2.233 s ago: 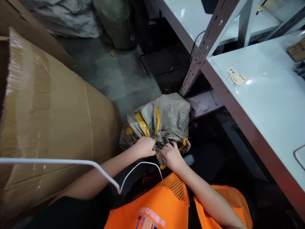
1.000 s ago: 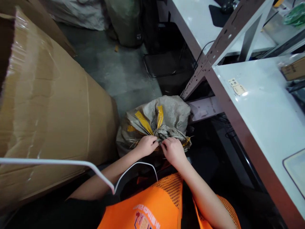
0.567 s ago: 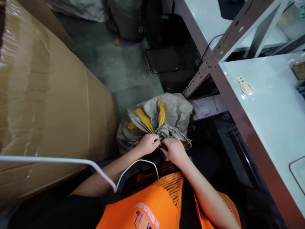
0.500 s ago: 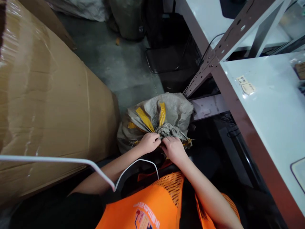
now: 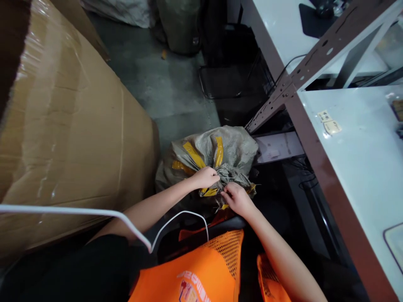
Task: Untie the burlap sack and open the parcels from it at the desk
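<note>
A grey woven sack [image 5: 237, 144] with yellow stripes stands on the floor before me, its mouth gathered into a bunched neck [image 5: 233, 173]. My left hand [image 5: 206, 177] is closed at the left side of this neck. From its fingers a thin pale string [image 5: 231, 177] seems to run across the gathered cloth. Lower and to the right, my right hand [image 5: 237, 198] pinches at the near side of the neck. What lies between its fingertips is too small to make out. Loose frayed ends of the sack stick out beside both hands.
A tall cardboard box [image 5: 85, 121] rises close on my left. To the right stand a white-topped table [image 5: 355, 167] and a perforated metal post [image 5: 292, 79]. A black folding chair [image 5: 220, 82] and a greenish sack [image 5: 179, 25] are farther off. A white curved wire [image 5: 94, 212] crosses the lower left.
My hands have moved apart: the left is slightly up and right in the picture, the right is lower. More of the sack's neck shows between them. The whole view has shifted slightly.
</note>
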Demonstrator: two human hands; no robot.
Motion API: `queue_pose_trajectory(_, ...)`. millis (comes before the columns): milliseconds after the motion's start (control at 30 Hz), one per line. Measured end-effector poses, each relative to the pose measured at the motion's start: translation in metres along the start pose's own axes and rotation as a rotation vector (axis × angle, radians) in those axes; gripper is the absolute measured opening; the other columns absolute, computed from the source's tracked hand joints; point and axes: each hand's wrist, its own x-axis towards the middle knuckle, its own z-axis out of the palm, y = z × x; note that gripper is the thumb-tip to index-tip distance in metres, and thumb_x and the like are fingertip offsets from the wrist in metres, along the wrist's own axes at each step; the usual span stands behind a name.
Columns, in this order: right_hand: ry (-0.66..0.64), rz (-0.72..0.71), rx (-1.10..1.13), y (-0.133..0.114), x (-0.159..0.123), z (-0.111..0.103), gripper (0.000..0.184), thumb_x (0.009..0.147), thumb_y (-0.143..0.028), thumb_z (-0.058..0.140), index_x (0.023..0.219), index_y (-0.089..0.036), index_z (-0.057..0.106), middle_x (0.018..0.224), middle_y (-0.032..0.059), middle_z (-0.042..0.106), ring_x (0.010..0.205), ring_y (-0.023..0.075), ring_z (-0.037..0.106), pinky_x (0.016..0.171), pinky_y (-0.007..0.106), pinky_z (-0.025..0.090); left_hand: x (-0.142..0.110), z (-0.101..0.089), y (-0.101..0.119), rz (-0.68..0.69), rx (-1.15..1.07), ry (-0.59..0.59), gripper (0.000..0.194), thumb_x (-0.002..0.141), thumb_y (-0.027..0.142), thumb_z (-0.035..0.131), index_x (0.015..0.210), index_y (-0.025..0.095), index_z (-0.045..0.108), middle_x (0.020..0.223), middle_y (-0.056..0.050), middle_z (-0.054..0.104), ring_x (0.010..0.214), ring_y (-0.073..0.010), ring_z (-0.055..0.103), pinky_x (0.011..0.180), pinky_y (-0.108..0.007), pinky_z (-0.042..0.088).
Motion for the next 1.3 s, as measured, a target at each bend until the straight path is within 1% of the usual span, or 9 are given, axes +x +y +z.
queue_pose_trajectory(200, -0.148, 0.11, -0.583, -0.015, 0.018, -0.004, 0.013, 0.093, -0.021, 0.072, 0.086, -0.015, 0.062, 0.082, 0.0079, 0.063, 0.079, 0.0256, 0.056, 0.074, 0.039, 0.033, 0.006, -0.003, 0.011, -0.058, 0.066, 0.005, 0.034, 0.085, 0.032, 0.05, 0.06, 0.015, 0.064, 0.06, -0.004, 0.058, 0.06, -0.0142, 0.045, 0.058, -0.03, 0.025)
queue_pose_trajectory(400, -0.159, -0.124, -0.282, -0.003, 0.009, -0.021, 0.025, 0.101, -0.018, 0.059, 0.076, -0.018, 0.055, 0.077, 0.0037, 0.058, 0.077, 0.0197, 0.052, 0.075, 0.033, 0.035, 0.007, -0.005, 0.011, -0.08, 0.134, -0.008, 0.032, 0.083, 0.038, 0.053, 0.063, 0.018, 0.068, 0.068, -0.007, 0.067, 0.065, -0.018, 0.056, 0.058, -0.03, 0.028)
queue_pose_trajectory(533, -0.052, -0.024, -0.328, 0.004, 0.001, -0.013, 0.024, 0.102, -0.023, 0.06, 0.079, -0.017, 0.056, 0.077, 0.0043, 0.058, 0.076, 0.0201, 0.052, 0.074, 0.032, 0.035, 0.01, -0.007, 0.019, -0.075, 0.172, -0.004, 0.033, 0.087, 0.037, 0.051, 0.067, 0.019, 0.071, 0.075, -0.009, 0.07, 0.074, -0.0219, 0.064, 0.061, -0.031, 0.035)
queue_pose_trajectory(633, -0.085, 0.054, -0.415, 0.007, 0.007, -0.007, 0.017, 0.095, -0.02, 0.069, 0.082, -0.016, 0.059, 0.081, 0.0063, 0.061, 0.077, 0.0216, 0.053, 0.073, 0.033, 0.034, 0.002, -0.009, 0.03, -0.056, 0.226, 0.031, 0.032, 0.092, 0.033, 0.048, 0.086, 0.016, 0.074, 0.093, -0.013, 0.073, 0.09, -0.0266, 0.067, 0.075, -0.034, 0.044)
queue_pose_trajectory(767, -0.12, 0.131, -0.035, 0.015, 0.019, -0.014, 0.02, 0.092, -0.015, 0.067, 0.077, -0.017, 0.054, 0.076, 0.0016, 0.057, 0.073, 0.0164, 0.052, 0.07, 0.027, 0.036, -0.023, -0.01, 0.03, 0.349, 0.385, 0.239, 0.036, 0.094, 0.032, 0.057, 0.125, 0.016, 0.064, 0.131, -0.015, 0.062, 0.127, -0.0307, 0.052, 0.103, -0.044, 0.037)
queue_pose_trajectory(867, -0.115, 0.258, 0.31, 0.02, 0.021, -0.019, 0.03, 0.094, -0.032, 0.065, 0.071, -0.018, 0.051, 0.068, -0.0017, 0.051, 0.065, 0.0132, 0.046, 0.064, 0.025, 0.033, -0.03, -0.012, 0.014, 0.631, 0.434, 0.187, 0.031, 0.091, 0.031, 0.066, 0.118, 0.017, 0.067, 0.124, -0.012, 0.066, 0.123, -0.0279, 0.054, 0.102, -0.043, 0.032)
queue_pose_trajectory(1067, -0.225, 0.488, 0.697, 0.024, 0.01, -0.015, 0.057, 0.083, -0.072, 0.066, 0.072, -0.019, 0.051, 0.061, -0.0041, 0.043, 0.056, 0.0108, 0.037, 0.054, 0.024, 0.028, 0.001, -0.027, -0.01, 0.649, 0.2, -0.038, 0.014, 0.094, 0.026, 0.065, 0.101, 0.027, 0.078, 0.102, -0.002, 0.077, 0.101, -0.0172, 0.065, 0.1, -0.038, 0.025)
queue_pose_trajectory(1167, -0.159, 0.436, 0.627, 0.025, 0.002, -0.016, 0.052, 0.088, -0.066, 0.062, 0.072, -0.019, 0.051, 0.064, -0.0025, 0.046, 0.059, 0.0117, 0.04, 0.057, 0.024, 0.032, 0.016, -0.028, -0.007, 0.598, 0.153, -0.086, 0.015, 0.093, 0.032, 0.067, 0.087, 0.025, 0.078, 0.089, -0.002, 0.077, 0.083, -0.0143, 0.064, 0.095, -0.036, 0.027)
queue_pose_trajectory(1300, -0.094, 0.262, 0.147, 0.017, 0.007, -0.025, 0.03, 0.096, -0.041, 0.063, 0.079, -0.018, 0.056, 0.071, 0.0003, 0.056, 0.067, 0.0153, 0.051, 0.066, 0.027, 0.036, 0.023, -0.021, 0.004, 0.538, 0.246, -0.029, 0.025, 0.092, 0.035, 0.066, 0.074, 0.019, 0.074, 0.075, -0.005, 0.073, 0.072, -0.0157, 0.061, 0.088, -0.035, 0.032)
